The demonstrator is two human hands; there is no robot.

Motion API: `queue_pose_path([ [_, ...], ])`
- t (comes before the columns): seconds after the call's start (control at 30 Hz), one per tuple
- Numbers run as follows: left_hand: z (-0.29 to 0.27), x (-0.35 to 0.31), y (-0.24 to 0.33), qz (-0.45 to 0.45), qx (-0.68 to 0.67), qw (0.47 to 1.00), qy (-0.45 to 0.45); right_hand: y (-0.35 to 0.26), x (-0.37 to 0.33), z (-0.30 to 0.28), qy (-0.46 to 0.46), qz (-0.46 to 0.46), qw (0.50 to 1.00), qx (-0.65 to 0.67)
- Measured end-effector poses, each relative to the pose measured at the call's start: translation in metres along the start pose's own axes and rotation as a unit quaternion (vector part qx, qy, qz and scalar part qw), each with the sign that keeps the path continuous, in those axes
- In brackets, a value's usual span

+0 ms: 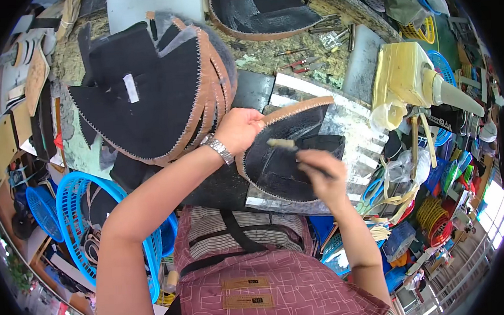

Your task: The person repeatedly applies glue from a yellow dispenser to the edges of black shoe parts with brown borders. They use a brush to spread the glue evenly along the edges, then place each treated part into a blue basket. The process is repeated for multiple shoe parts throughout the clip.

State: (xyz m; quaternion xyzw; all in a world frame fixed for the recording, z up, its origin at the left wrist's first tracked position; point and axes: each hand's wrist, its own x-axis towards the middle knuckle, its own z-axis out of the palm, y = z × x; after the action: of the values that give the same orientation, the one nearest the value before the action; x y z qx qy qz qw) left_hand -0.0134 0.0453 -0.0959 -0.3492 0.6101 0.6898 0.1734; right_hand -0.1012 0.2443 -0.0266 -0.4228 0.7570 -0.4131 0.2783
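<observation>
My left hand (239,129), with a metal watch on the wrist, pinches the brown leather edge strip of a curved black piece (270,171). Zigzag stitching joins the strip to the black part, and one strip end stands up from the board. Over this piece, my right hand (325,176) is closed round the dark handle of a brush (281,143) with pale bristles. Whether the bristles touch the surface, I cannot tell. Left of my left hand lies a stack of similar black pieces (152,100) with brown edges, a white label on the top one.
A yellowish glue-crusted container (401,72) stands at the right of the worktable. Small tools (307,63) lie farther back, near another black piece (261,11). Below the table's left side is a blue plastic basket (76,224). A white-striped board (359,135) lies under the work.
</observation>
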Motion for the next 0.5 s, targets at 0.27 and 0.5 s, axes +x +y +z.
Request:
queue_pose_path([
  [0.27, -0.019, -0.086, 0.050, 0.323, 0.036, 0.926, 0.192, -0.018, -0.039, -0.049, -0.050, 0.318, 0.915, 0.242],
  [0.5, -0.331, -0.099, 0.056, 0.374, -0.288, 0.796, 0.378, 0.012, -0.045, -0.046, 0.134, 0.235, 0.883, 0.383],
])
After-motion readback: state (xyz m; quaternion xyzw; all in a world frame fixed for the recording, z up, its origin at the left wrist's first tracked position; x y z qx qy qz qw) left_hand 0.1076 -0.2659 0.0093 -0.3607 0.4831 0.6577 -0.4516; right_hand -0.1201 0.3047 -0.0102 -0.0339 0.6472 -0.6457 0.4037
